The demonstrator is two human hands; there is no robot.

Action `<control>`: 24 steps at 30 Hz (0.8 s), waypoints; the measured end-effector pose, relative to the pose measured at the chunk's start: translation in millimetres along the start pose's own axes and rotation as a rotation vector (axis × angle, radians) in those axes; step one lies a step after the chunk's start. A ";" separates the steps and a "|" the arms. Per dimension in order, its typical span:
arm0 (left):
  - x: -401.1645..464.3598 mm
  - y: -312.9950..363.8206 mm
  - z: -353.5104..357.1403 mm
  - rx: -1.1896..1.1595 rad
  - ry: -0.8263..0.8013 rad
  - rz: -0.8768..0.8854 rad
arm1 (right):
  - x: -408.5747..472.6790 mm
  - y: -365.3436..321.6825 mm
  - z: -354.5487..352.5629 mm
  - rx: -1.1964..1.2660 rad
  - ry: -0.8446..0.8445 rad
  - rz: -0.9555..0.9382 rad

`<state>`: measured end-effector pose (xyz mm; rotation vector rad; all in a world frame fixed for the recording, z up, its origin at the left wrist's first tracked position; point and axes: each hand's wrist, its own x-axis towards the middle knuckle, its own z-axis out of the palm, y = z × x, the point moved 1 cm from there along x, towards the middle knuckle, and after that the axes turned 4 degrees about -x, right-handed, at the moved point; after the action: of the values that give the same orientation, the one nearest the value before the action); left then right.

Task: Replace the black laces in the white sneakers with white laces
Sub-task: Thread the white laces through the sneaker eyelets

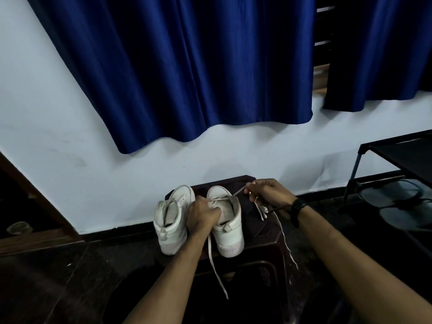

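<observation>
Two white sneakers stand side by side on a dark stool (264, 232), heels toward me. The left sneaker (169, 220) shows no lace. Over the right sneaker (230, 232) my left hand (203, 213) is closed at the eyelets, gripping the white lace (216, 265), whose free end hangs down over the stool's front. My right hand (268, 191) pinches the other end of the same lace, pulled taut up and to the right. A second white lace (261, 210) and a dark lace (277, 209) lie on the stool under my right wrist.
A white wall (117, 183) with blue curtains (187, 66) rises right behind the stool. A black metal rack (397, 160) stands at the right with grey sandals (397, 206) below it. Dark wooden furniture (30, 206) is at the left. The floor is dark.
</observation>
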<state>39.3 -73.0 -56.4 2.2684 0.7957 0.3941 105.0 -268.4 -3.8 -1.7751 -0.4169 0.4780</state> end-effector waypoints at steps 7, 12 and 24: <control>-13.6 -9.8 -10.0 0.042 0.015 -0.008 | -1.9 -21.7 26.3 0.047 0.000 -0.121; -14.7 12.8 -14.4 -0.328 0.128 0.340 | -4.4 -45.6 35.9 0.323 -0.056 -0.099; -31.0 36.8 -58.6 -0.730 -0.619 0.083 | 2.0 -43.7 16.7 0.386 0.148 -0.015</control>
<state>3.4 -84.1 9.6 1.5851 0.1803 -0.0099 96.6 -242.9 34.7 -1.4207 -0.2158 0.3845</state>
